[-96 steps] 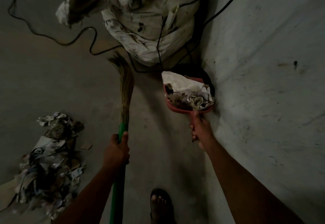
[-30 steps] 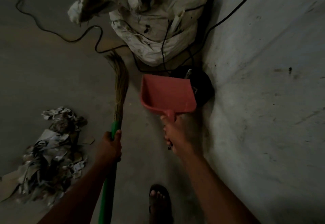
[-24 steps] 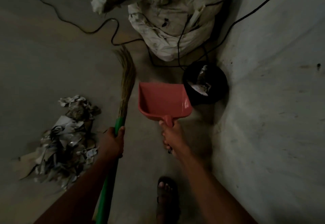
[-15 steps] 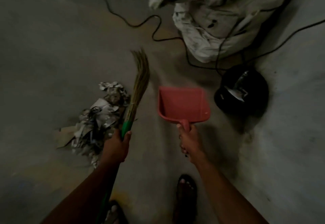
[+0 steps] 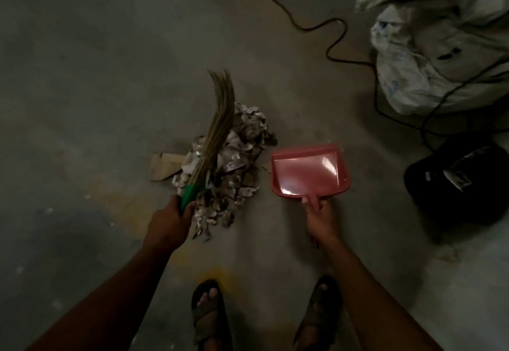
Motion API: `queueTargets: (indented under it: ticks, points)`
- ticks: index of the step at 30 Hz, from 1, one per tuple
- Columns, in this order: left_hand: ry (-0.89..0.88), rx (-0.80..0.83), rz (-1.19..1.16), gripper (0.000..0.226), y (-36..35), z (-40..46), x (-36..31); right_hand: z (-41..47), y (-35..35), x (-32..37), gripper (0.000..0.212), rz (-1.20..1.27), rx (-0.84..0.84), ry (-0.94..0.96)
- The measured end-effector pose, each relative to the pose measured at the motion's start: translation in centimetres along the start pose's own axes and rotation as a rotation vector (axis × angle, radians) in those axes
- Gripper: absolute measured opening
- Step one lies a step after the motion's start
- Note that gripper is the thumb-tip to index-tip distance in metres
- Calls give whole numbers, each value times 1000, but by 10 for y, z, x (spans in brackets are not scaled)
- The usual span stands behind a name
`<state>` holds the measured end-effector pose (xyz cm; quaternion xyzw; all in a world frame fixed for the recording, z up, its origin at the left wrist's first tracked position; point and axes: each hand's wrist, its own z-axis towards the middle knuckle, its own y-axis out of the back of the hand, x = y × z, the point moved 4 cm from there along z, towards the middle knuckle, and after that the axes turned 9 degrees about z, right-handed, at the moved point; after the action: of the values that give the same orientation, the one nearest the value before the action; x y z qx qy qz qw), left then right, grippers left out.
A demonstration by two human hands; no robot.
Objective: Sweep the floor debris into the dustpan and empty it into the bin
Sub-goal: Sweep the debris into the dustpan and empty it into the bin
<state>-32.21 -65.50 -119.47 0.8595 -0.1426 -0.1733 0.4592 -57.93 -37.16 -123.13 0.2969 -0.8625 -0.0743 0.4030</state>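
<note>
A heap of torn paper debris (image 5: 239,163) lies on the grey floor in the middle of the view. My left hand (image 5: 169,221) grips the green handle of a straw broom (image 5: 217,127), whose bristles lie over the heap's left side. My right hand (image 5: 321,217) grips the handle of a red dustpan (image 5: 308,171). The pan is empty and sits just right of the heap, mouth pointing away from me. The black bin (image 5: 457,182) stands at the right, with paper inside it.
A big white sack (image 5: 440,42) lies at the top right with a black cable (image 5: 336,39) running past it across the floor. A flat cardboard piece (image 5: 162,166) lies left of the heap. My two sandalled feet (image 5: 209,315) stand at the bottom.
I have turned from the bin to the heap. The dustpan, full 3.2 s ago, is empty and has come down beside the debris. The broom now lies over the heap.
</note>
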Motion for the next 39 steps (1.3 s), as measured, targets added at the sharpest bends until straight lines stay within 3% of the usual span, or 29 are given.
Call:
queueTargets:
  ticks: [3,10,12,17,24,28,34,39]
  points:
    - [13,-3,-6,35,-1,1,23,1,-18,2,40,-85,-15,12]
    - [11,-38,63,35,3,28,46,22,-15,5,46,-618,-90,44]
    - [18,-52,86,33,8,45,45,40,-12,-1,51,-706,-45,34]
    - [37,-73,155,35,14,99,28,90,-7,-19,59,-756,105,-46]
    - [61,-90,260,33,15,170,-10,134,-12,-34,65,-761,195,13]
    - [58,-83,334,31,6,204,-25,157,-17,-40,80,-795,208,4]
    - [50,-89,462,36,-21,245,-20,193,-21,-46,86,-886,229,60]
    - [14,-61,521,51,-37,268,7,218,-22,-40,110,-1003,238,104]
